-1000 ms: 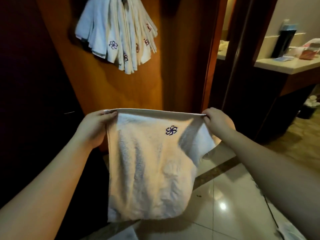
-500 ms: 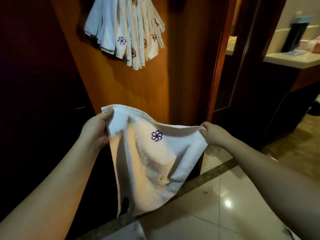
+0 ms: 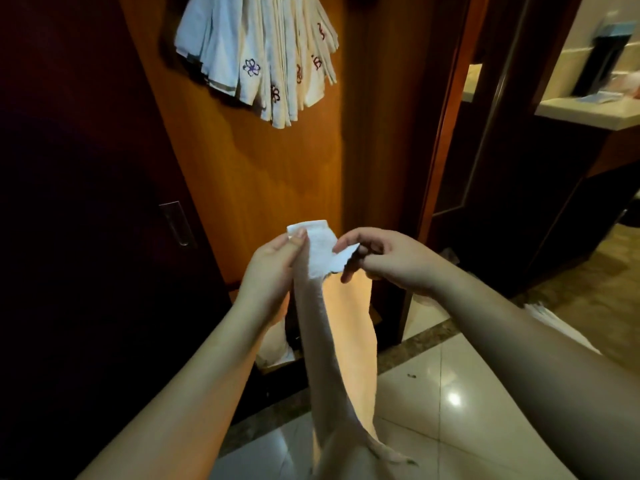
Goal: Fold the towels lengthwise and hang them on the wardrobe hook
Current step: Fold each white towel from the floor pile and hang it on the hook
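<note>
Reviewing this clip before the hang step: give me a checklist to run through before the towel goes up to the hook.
1. Towel folded into a long narrow strip: ok.
2. Left hand pinches the top end: ok.
3. Right hand pinches the loose corner beside it: ok.
4. Top corners brought level: not ok, the right corner sits lower.
5. Hook free to take another towel: cannot tell, the hung towels hide it.
6. Towel's lower end off the floor: cannot tell.
</note>
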`<state>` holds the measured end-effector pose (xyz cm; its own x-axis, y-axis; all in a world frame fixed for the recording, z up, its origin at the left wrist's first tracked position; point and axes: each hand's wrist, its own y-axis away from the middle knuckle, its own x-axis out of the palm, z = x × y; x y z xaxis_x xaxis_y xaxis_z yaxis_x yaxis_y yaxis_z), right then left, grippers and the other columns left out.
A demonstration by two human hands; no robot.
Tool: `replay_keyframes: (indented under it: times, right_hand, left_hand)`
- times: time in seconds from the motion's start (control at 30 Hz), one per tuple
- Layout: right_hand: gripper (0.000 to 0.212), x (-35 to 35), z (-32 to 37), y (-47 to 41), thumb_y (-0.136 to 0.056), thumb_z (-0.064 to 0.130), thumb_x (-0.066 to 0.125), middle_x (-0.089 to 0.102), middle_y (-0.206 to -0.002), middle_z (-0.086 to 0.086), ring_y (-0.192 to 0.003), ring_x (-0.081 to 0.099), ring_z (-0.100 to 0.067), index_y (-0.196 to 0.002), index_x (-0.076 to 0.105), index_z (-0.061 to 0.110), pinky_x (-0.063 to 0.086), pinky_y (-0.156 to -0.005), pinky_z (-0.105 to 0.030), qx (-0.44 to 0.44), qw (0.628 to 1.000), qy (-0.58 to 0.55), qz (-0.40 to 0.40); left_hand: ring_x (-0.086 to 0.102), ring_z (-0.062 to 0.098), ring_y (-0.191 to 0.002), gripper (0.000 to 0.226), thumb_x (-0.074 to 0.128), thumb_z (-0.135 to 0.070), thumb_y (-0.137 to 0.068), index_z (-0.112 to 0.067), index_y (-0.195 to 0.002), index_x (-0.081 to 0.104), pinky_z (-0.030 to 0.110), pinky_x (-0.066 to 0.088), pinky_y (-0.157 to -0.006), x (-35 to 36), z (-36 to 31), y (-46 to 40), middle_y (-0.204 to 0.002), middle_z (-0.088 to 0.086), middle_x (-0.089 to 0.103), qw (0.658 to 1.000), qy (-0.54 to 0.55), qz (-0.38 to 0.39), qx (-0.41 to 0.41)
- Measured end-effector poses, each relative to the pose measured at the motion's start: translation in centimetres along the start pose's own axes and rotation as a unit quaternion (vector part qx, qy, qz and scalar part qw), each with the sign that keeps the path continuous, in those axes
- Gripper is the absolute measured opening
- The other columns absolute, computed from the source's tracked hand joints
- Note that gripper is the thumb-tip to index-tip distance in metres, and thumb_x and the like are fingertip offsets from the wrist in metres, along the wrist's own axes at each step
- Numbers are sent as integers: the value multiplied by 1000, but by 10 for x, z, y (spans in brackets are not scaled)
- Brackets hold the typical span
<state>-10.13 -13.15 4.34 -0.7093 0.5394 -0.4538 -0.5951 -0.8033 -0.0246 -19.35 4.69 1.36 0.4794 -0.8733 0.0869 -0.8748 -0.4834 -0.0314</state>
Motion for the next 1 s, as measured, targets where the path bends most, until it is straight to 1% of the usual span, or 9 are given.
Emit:
replay_keyframes:
  times: [0.1, 0.17, 0.23, 0.4, 0.53, 0.67, 0.73, 0.93, 1.0]
  right_hand:
    - [5, 0, 9, 1, -99, 26, 63, 75, -83, 19, -76, 72, -1, -100, 67, 30, 49, -67, -6, -54, 996, 53, -42]
    - [8, 1, 13, 2, -98, 34, 63, 76, -81, 16, -70, 72, -3, -95, 68, 29, 51, -68, -8, -78, 990, 79, -83]
    - [12, 2, 14, 3, -99, 38, 62, 75, -78, 16, -66, 70, -3, -94, 69, 30, 52, -68, -10, -87, 985, 100, -113]
    - [13, 6, 15, 6, -97, 42, 62, 73, -73, 15, -64, 69, -3, -91, 69, 32, 53, -65, -12, -94, 972, 118, -178]
    - [13, 8, 19, 8, -97, 40, 63, 73, -72, 15, -62, 69, -4, -92, 70, 31, 51, -63, -10, -89, 971, 98, -198]
    - [12, 11, 22, 10, -98, 38, 62, 73, -71, 15, -61, 69, -3, -91, 69, 31, 48, -64, -8, -86, 970, 84, -213]
    - [13, 13, 24, 10, -98, 36, 63, 74, -70, 13, -59, 69, -4, -89, 70, 28, 49, -63, -9, -82, 969, 70, -224]
    - [20, 16, 31, 7, -98, 40, 61, 73, -68, 12, -62, 69, -2, -86, 70, 26, 49, -59, -13, -52, 967, 74, -238]
    - [23, 15, 32, 5, -98, 42, 61, 73, -70, 12, -62, 70, -2, -86, 71, 25, 49, -61, -16, -37, 969, 66, -233]
  left_hand:
    - [74, 17, -84, 31, 52, -34, -100, -18, -96, 78, 28, 54, -75, 5, 0, 3, -90, 6, 78, 997, 3, 73, 23]
    - [68, 5, -63, 38, 44, -22, -105, -16, -87, 78, 13, 49, -57, 7, 1, 4, -73, -3, 74, 995, 17, 94, 37]
    - [66, 3, -62, 37, 43, -21, -105, -14, -90, 76, 11, 46, -54, 9, 2, 5, -73, -2, 73, 993, 20, 106, 41]
    - [65, 10, -71, 36, 46, -25, -103, 0, -110, 70, 17, 48, -61, 17, -3, 8, -86, 10, 72, 989, 35, 135, 38]
    - [63, 29, -94, 40, 51, -30, -92, -4, -112, 74, 41, 45, -86, 23, -9, 7, -96, 20, 68, 986, 70, 148, 28]
    - [66, 11, -75, 35, 50, -33, -88, -17, -95, 80, 24, 48, -68, 24, -10, 7, -80, 4, 71, 982, 43, 177, 40]
    - [67, 10, -76, 36, 47, -34, -89, -21, -93, 80, 21, 50, -67, 23, -11, 7, -80, 2, 71, 979, 45, 196, 43]
    - [68, 19, -91, 23, 67, -35, -84, -23, -102, 74, 43, 50, -79, 23, -15, 9, -95, 3, 74, 978, -81, 164, 97]
    - [68, 24, -100, 26, 66, -36, -86, -23, -107, 72, 54, 49, -93, 24, -14, 10, -100, 4, 75, 978, -93, 161, 98]
